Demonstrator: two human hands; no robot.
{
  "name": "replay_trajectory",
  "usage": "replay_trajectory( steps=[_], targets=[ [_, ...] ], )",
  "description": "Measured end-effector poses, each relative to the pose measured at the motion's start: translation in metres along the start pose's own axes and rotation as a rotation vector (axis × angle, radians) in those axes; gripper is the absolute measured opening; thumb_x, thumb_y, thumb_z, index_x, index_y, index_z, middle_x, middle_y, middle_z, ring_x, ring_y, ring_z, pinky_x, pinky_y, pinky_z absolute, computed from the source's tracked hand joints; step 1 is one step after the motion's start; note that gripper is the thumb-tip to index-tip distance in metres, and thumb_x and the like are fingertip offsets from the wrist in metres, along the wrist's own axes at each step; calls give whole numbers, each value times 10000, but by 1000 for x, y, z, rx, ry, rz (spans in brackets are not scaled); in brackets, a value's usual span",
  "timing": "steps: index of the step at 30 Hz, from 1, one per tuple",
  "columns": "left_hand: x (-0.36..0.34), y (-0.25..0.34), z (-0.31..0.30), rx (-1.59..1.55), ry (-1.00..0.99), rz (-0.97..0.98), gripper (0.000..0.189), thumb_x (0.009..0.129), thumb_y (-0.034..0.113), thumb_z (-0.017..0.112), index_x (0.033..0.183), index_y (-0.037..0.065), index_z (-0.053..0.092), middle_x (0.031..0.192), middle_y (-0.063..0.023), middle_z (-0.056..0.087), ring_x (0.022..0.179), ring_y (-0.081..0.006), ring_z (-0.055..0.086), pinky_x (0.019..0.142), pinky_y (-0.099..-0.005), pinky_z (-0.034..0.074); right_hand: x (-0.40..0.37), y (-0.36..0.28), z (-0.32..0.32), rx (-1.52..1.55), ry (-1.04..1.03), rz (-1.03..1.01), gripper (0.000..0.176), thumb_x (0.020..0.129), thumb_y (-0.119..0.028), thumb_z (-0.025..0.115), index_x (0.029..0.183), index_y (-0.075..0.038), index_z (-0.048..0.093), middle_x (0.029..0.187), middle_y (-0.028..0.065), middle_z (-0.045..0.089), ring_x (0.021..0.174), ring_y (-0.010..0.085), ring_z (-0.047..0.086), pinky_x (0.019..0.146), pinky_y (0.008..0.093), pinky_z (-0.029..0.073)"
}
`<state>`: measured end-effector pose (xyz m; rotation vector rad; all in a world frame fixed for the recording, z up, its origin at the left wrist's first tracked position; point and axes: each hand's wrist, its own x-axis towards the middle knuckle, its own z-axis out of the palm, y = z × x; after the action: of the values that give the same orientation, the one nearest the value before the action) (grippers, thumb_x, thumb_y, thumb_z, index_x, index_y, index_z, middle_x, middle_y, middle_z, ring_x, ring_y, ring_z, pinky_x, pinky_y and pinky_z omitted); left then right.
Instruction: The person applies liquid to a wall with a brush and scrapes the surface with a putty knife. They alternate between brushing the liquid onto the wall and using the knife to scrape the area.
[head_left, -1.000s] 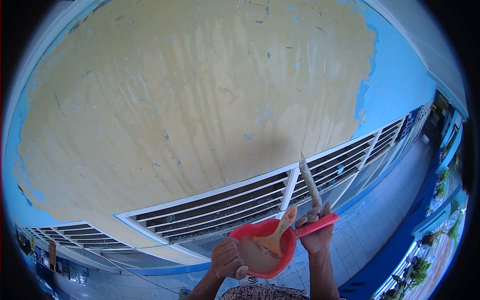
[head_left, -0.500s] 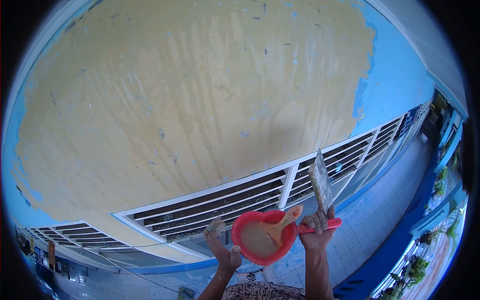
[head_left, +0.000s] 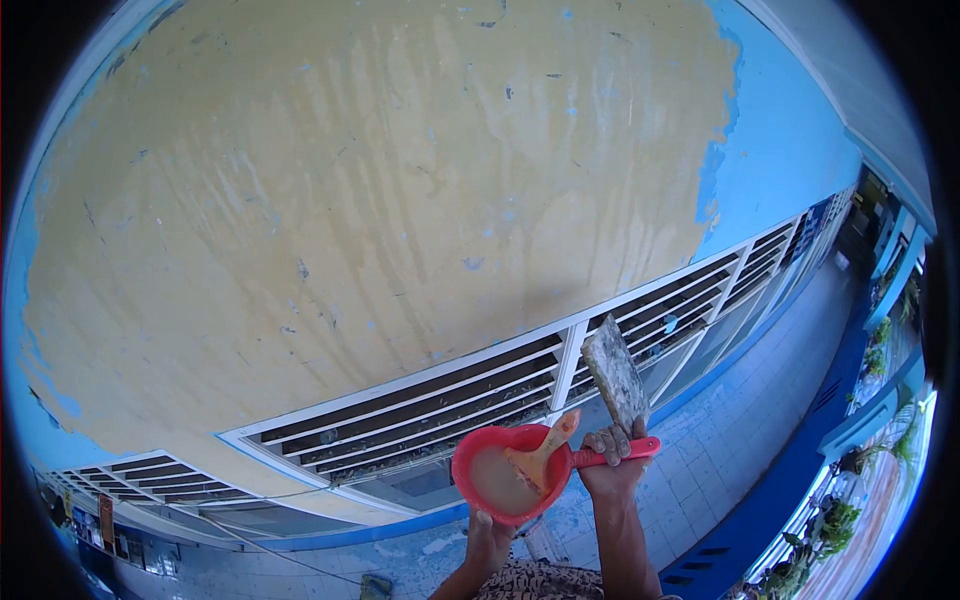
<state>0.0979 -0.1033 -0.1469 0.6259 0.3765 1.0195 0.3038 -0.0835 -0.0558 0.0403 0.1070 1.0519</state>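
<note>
My right hand [head_left: 608, 468] grips the handle of a red dipper [head_left: 466, 451] and, in the same fist, a wide scraper [head_left: 613, 372] whose paint-crusted blade points up. The dipper holds cloudy beige liquid. A brush with a wooden handle [head_left: 548, 447] rests inside it, bristles down. My left hand [head_left: 487, 533] sits just under the dipper's bowl and is mostly hidden by it. Whether it touches the bowl or holds anything cannot be made out.
A large wall [head_left: 400, 200] fills the view, its blue paint stripped to yellowish plaster. White louvred vents [head_left: 420, 410] run below it. A tiled walkway [head_left: 720, 470], a blue railing [head_left: 800, 470] and plants [head_left: 830, 530] lie to the right.
My left hand let go of the dipper's rim, swung out with fingers apart, then dropped beneath the bowl. The scraper blade turned from edge-on to flat-on. The view drifted slightly.
</note>
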Motion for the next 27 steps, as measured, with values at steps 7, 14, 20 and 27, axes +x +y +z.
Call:
replay_trajectory(
  steps=[7,14,20,27],
  targets=[
    [2,0,15,75,10,52,936,884,622,613,1520,65,212,1529,-137,371,1365,-354,445,1107,-611,382,-3,8,-2,-77,29,-38,447,1022,-357,393,693,-113,571,446,-25,464,368,140,410,594,324,432],
    [13,6,-9,-139,261,-13,584,865,182,588,1409,65,414,1379,-117,527,1290,-319,517,1046,-546,450,-17,12,-20,-134,-187,55,425,1040,-386,369,974,-78,654,550,18,561,516,171,539,689,388,457],
    [15,18,-30,2,398,25,624,822,277,572,1387,43,449,1357,-122,555,1258,-312,536,1039,-501,444,-23,4,-5,-524,5,89,496,1029,-496,391,1237,-95,596,834,89,659,767,189,601,770,442,494],
    [14,48,-28,-94,363,-49,616,786,207,599,1363,29,475,1313,-123,588,1230,-297,560,1062,-448,433,-7,-18,-21,-856,127,40,422,1005,-461,503,1189,-92,589,875,70,652,786,180,597,726,398,528]
  ],
)
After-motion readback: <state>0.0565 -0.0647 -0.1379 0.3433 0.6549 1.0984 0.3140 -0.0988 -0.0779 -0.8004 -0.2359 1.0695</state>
